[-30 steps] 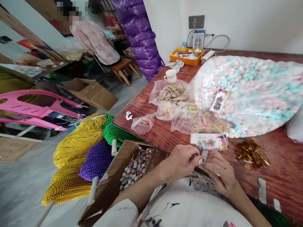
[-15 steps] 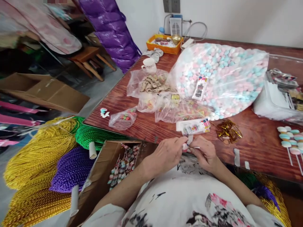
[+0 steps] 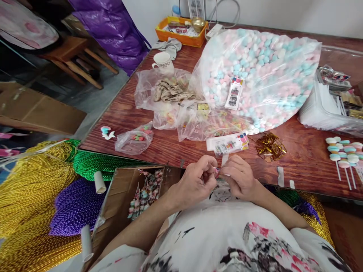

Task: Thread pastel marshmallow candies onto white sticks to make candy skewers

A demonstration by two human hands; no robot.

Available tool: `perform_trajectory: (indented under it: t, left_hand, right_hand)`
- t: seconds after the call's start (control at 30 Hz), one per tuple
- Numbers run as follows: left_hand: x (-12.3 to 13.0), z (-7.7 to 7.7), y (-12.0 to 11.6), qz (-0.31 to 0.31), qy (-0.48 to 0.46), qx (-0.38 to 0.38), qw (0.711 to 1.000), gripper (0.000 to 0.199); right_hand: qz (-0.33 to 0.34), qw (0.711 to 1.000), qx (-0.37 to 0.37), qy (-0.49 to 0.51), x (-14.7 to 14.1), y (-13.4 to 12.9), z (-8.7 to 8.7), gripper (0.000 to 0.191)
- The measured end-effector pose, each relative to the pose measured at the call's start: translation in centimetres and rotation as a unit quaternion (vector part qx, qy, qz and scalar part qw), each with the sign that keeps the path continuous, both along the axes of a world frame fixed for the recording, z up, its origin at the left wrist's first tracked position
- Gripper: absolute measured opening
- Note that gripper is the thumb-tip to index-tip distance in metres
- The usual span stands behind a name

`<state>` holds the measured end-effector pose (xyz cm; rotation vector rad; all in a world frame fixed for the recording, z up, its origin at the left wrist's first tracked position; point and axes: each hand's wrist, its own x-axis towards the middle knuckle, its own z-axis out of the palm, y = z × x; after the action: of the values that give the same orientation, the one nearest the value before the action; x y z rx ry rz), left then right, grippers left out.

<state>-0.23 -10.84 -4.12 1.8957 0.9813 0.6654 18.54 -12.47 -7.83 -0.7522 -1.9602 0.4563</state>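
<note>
In front of my body, at the table edge, my left hand [image 3: 200, 178] is closed in a pinch around a small pink-and-white wrapped sweet [image 3: 217, 172], mostly covered by the fingers. My right hand [image 3: 238, 176] meets it from the other side, thumb and fingers pressed together at the same sweet. Just beyond the hands lie printed candy wrappers [image 3: 228, 144] and a strip of clear tape [image 3: 225, 159] stuck to the edge. Marshmallow sticks [image 3: 344, 153] rest at the right. An open cardboard box [image 3: 120, 189] beside my left forearm contains wrapped marshmallow sticks [image 3: 146, 192].
A large bag of pastel marshmallows [image 3: 263, 79] covers the table's middle. Gold twist ties [image 3: 270, 147], a plastic tub [image 3: 323, 109], bags of gummies [image 3: 136, 139], a mug [image 3: 163, 63] and an orange tray [image 3: 181, 37] surround it. Bead strands [image 3: 79, 206] hang at the left.
The view has shifted, so the table sits further left and higher. My left fingers have curled more over the sweet, and the white stick seen by my right hand is now mostly hidden.
</note>
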Motion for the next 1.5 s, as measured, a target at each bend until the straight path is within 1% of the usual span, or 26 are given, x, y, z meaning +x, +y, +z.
perform_trajectory:
  t: [0.07,0.13,0.2,0.27,0.3,0.33,0.37,0.4,0.43,0.47,0.5,0.53,0.57,0.63,0.7,0.77,0.8,0.87,0.97,1.03,1.07,1.13,1.2,1.27,1.37,1.5]
  left_hand:
    - [0.0,-0.1,-0.3,0.013,-0.038,-0.025,0.999,0.018]
    - [-0.1,0.0,-0.3,0.034,-0.076,-0.065,0.994,0.015]
    - [-0.5,0.3,0.0,0.059,-0.13,-0.119,0.983,0.014]
    - [-1.2,0.9,1.1,0.08,-0.185,-0.147,0.968,0.018]
    - [-1.5,1.2,1.8,0.082,-0.196,-0.142,0.967,0.024]
    - [-1.8,1.4,2.6,0.072,-0.191,-0.13,0.97,0.032]
    - [-1.9,1.6,3.3,0.046,-0.17,-0.119,0.977,0.038]
    - [-2.0,1.7,3.9,0.004,-0.143,-0.124,0.982,0.04]
    - [-1.9,1.6,4.4,-0.046,-0.118,-0.151,0.98,0.038]
    - [-1.6,1.3,4.7,-0.093,-0.103,-0.199,0.97,0.032]
    - [-1.3,0.9,4.7,-0.121,-0.102,-0.258,0.953,0.028]
    - [-0.8,0.4,4.5,-0.125,-0.11,-0.314,0.935,0.027]
    - [-0.4,-0.1,4.3,-0.108,-0.121,-0.357,0.92,0.029]
    - [0.6,-1.4,3.6,-0.033,-0.155,-0.391,0.907,0.031]
    - [1.4,-2.6,3.1,0.045,-0.2,-0.385,0.9,0.034]
    - [2.1,-3.6,2.9,0.102,-0.245,-0.372,0.889,0.038]
    - [2.5,-4.0,2.9,0.121,-0.262,-0.365,0.885,0.039]
    - [3.1,-4.6,3.0,0.137,-0.28,-0.35,0.883,0.039]
    - [4.0,-4.8,2.8,0.136,-0.279,-0.306,0.9,0.034]
    - [4.5,-4.7,2.5,0.128,-0.267,-0.283,0.912,0.031]
    - [4.6,-4.6,2.4,0.12,-0.262,-0.283,0.915,0.03]
    - [4.8,-4.5,2.3,0.098,-0.257,-0.309,0.91,0.032]
    - [4.7,-4.4,2.6,0.081,-0.26,-0.344,0.899,0.033]
    - [4.6,-4.4,3.1,0.097,-0.273,-0.366,0.885,0.027]
    - [4.7,-4.6,3.8,0.141,-0.29,-0.391,0.862,0.021]
    - [5.7,-5.0,4.1,0.134,-0.307,-0.461,0.822,0.021]
  right_hand:
    - [0.01,1.0,0.015,-0.01,-0.4,0.4,-0.3,0.016]
    - [0.018,1.0,-0.011,0.004,-0.5,0.7,-0.4,0.015]
    - [0.019,0.994,-0.088,0.056,0.0,1.0,-0.4,0.012]
    - [0.009,0.973,-0.184,0.137,0.8,1.2,-0.1,0.009]
    - [0.004,0.96,-0.221,0.174,1.3,1.3,0.0,0.009]
    - [0.004,0.948,-0.248,0.2,1.7,1.5,0.2,0.01]
    - [0.01,0.94,-0.263,0.215,2.0,1.7,0.5,0.011]
    - [0.021,0.937,-0.272,0.218,2.3,1.9,0.7,0.012]
    - [0.032,0.936,-0.278,0.215,2.6,2.1,0.9,0.013]
    - [0.04,0.935,-0.283,0.211,2.7,2.4,1.1,0.014]
    - [0.04,0.934,-0.288,0.208,2.8,2.7,1.2,0.015]
    - [0.034,0.932,-0.293,0.209,2.9,3.0,1.3,0.016]
    - [0.02,0.93,-0.298,0.216,2.9,3.3,1.2,0.017]
    - [-0.011,0.918,-0.309,0.247,2.9,3.6,0.5,0.018]
    - [-0.033,0.9,-0.32,0.293,2.6,3.5,-0.6,0.028]
    - [-0.053,0.879,-0.326,0.343,2.1,3.0,-2.2,0.038]
    - [-0.06,0.869,-0.329,0.364,1.7,2.6,-3.1,0.04]
    - [-0.069,0.852,-0.34,0.392,1.1,1.7,-4.6,0.038]
    - [-0.098,0.837,-0.363,0.396,0.5,1.1,-5.7,0.028]
    - [-0.138,0.842,-0.349,0.388,0.5,1.3,-5.5,0.016]
    - [-0.152,0.851,-0.331,0.38,0.7,1.5,-5.2,0.012]
    - [-0.163,0.879,-0.283,0.348,1.0,1.9,-4.5,0.009]
    - [-0.157,0.907,-0.243,0.304,1.3,2.1,-3.9,0.007]
    - [-0.154,0.924,-0.217,0.275,1.5,2.0,-3.7,0.008]
    - [-0.165,0.932,-0.189,0.262,1.5,1.8,-3.7,0.008]
    - [-0.181,0.933,-0.156,0.268,1.2,2.1,-3.9,0.009]
